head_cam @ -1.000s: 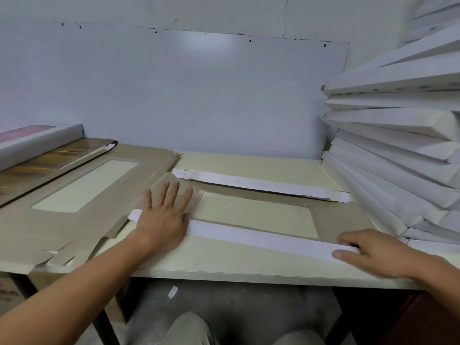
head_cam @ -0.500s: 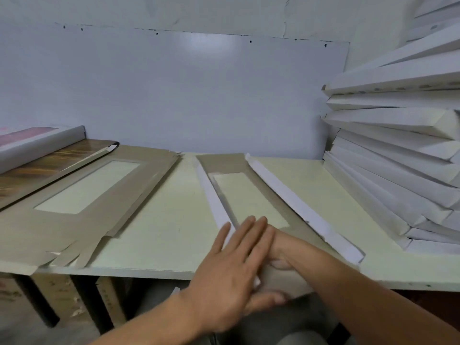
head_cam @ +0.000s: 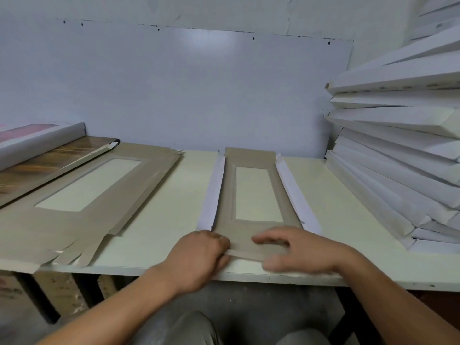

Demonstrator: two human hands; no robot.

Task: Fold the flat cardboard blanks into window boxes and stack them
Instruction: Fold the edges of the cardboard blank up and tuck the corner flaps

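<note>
A brown cardboard blank (head_cam: pixel 251 159) with a rectangular window lies lengthwise on the pale table (head_cam: pixel 161 215), its two white side flaps folded up. My left hand (head_cam: pixel 199 255) grips the blank's near end flap at its left corner, fingers curled. My right hand (head_cam: pixel 296 250) holds the same flap from the right, fingers on top and thumb at the edge. A stack of flat brown blanks (head_cam: pixel 74 202) with windows lies to the left. Folded white boxes (head_cam: pixel 398 155) are stacked at the right.
A wood-grain board (head_cam: pixel 44 160) and a white box with a pink top (head_cam: pixel 37 138) sit at the far left. A white wall panel (head_cam: pixel 199 95) closes the back. My knees show below the table's front edge.
The blank has been turned from lying crosswise to pointing away from me. Both hands moved to its near end and took hold of the end flap.
</note>
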